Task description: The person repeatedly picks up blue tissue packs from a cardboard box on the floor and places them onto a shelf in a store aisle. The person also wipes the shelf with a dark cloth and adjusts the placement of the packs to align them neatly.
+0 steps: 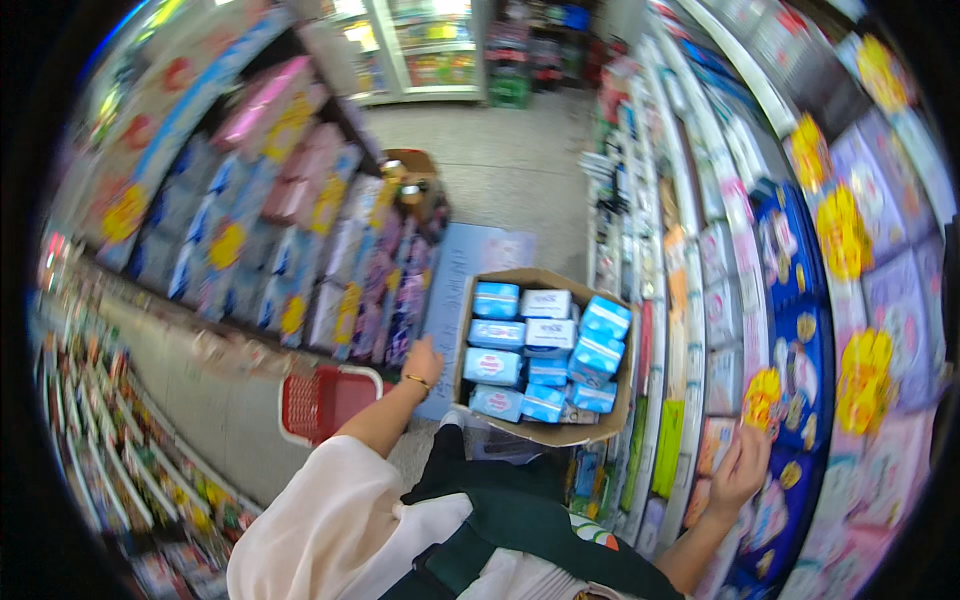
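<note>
An open cardboard box (628,405) stands in front of me, filled with several packs in blue and white wrapping (493,366). My left hand (424,363), with a gold-coloured bracelet at the wrist, is held out to the left of the box, its fingers loosely curled; nothing shows in it. On the right, my right hand (740,465) is raised at the shelf, just below a yellow price tag (763,397). Its fingertips are close together near the tag; whether they touch it is not clear. Dark blue packs (799,367) stand on the shelf beside this hand.
An empty red plastic basket (330,405) is on the floor at the left. Stacked packages (300,180) line a display on the left, with a smaller cardboard box (411,161) at its end. Shelves (679,300) run along the right. Glass-door coolers (439,52) stand at the far end.
</note>
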`<state>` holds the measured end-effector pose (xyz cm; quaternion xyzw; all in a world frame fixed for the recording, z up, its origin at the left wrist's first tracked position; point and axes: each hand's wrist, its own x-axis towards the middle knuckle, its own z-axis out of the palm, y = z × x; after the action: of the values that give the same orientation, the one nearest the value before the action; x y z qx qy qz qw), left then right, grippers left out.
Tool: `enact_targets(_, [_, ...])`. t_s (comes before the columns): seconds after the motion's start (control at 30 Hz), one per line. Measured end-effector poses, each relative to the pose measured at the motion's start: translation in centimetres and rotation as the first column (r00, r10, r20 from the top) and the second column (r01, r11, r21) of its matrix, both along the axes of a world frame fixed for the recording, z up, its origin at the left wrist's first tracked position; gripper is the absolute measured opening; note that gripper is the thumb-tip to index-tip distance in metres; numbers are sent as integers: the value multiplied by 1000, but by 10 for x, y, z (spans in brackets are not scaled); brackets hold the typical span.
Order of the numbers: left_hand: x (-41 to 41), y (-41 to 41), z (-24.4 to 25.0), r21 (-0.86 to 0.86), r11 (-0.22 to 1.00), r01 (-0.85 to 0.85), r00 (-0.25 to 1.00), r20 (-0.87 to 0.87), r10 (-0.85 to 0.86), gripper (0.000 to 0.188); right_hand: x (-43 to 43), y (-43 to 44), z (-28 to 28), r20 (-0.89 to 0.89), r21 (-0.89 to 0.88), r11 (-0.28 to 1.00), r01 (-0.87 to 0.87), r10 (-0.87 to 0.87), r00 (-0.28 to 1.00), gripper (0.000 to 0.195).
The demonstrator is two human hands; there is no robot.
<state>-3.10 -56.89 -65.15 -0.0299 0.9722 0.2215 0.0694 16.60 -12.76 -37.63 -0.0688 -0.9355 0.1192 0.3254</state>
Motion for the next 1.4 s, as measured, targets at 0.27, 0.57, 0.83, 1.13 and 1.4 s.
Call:
enact_targets(0.27, [-69,4,-96,287,948,136,979,-188,-84,50,-35,21,-67,-158,659,694,291,-250,955,26])
enact_targets(0.57, [-27,4,-111,573,803,162,973,41,-226,53,-60,17,-62,-32,856,466,225,-387,922,36])
enact_targets(0.83, [-24,9,-100,719,650,245,940,-11,-341,46,-82,31,-37,208,887,460,47,-487,848,49])
enact_targets(1.13, [-21,9,-82,842,524,128,898,125,-421,75,-84,25,-36,212,854,509,105,-526,823,48])
enact_targets(1.4, [-23,20,-70,718,668,196,915,111,-388,85,-87,22,-34,201,856,507,100,-504,840,48])
